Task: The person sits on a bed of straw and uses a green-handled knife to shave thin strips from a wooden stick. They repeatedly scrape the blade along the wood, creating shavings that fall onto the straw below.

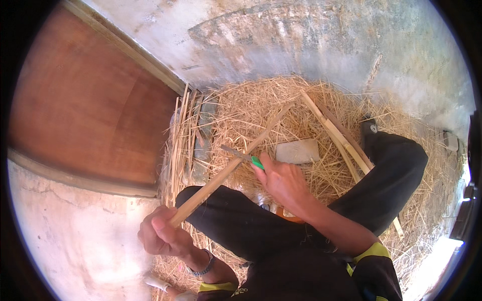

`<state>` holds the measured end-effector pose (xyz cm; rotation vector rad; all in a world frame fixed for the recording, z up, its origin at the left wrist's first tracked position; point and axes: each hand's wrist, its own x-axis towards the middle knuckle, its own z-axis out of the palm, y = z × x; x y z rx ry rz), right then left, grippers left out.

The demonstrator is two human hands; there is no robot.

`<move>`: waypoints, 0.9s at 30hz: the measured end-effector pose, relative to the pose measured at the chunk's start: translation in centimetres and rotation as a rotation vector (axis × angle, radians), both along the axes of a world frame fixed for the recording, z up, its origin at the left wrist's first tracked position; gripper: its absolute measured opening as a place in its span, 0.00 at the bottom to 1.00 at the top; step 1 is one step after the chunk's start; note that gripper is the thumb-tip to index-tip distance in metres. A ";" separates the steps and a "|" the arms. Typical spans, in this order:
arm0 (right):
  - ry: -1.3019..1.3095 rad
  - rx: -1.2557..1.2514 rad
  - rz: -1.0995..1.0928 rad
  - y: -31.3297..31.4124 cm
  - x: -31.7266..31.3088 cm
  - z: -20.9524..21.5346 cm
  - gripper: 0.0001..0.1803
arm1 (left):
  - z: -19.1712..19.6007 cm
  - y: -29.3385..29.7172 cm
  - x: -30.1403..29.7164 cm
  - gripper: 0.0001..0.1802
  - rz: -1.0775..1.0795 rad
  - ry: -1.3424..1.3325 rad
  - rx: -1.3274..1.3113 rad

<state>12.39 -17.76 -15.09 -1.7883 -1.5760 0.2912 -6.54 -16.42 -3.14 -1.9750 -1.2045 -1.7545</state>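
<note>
My left hand [163, 233] is closed round the near end of a long, flat strip of pale wood, perhaps split bamboo [208, 189]. The strip slants up and away to the right over my bent knee. In my right hand [283, 181] is a knife with a green handle [257, 162], my fingers wrapped round the grip. Its dark blade [234, 151] lies across the middle of the strip. Whether the edge bites into the wood is too small to tell.
Straw shavings [246, 108] cover the floor around my crossed legs. A pale rectangular block [297, 151] lies ahead. Several long strips [337, 131] lean at the right, more slats [182, 135] lie by the brown door [90, 100]. A stained wall [321, 40] stands behind.
</note>
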 end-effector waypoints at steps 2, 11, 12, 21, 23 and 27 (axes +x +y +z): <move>-0.077 -0.093 -0.091 0.8 0.6 -2.9 0.16 | 0.3 -0.2 -0.1 0.23 0.032 0.025 -0.032; -0.036 -0.223 -0.094 0.7 2.0 -3.3 0.20 | 0.0 0.4 -1.2 0.25 0.132 -0.146 -0.043; -0.059 -0.191 -0.097 0.9 2.1 -3.6 0.20 | 0.0 0.6 -1.4 0.25 0.143 -0.136 -0.040; -0.182 -0.473 -0.460 3.4 9.9 -15.8 0.14 | 0.2 1.4 -1.5 0.25 0.141 -0.177 -0.050; -0.099 -0.552 -0.478 2.2 9.9 -13.9 0.16 | -0.3 1.6 -2.8 0.26 0.145 -0.158 -0.050; 0.000 -0.471 -0.036 2.0 8.8 -7.7 0.25 | -0.4 1.7 -2.4 0.26 0.145 -0.228 -0.133</move>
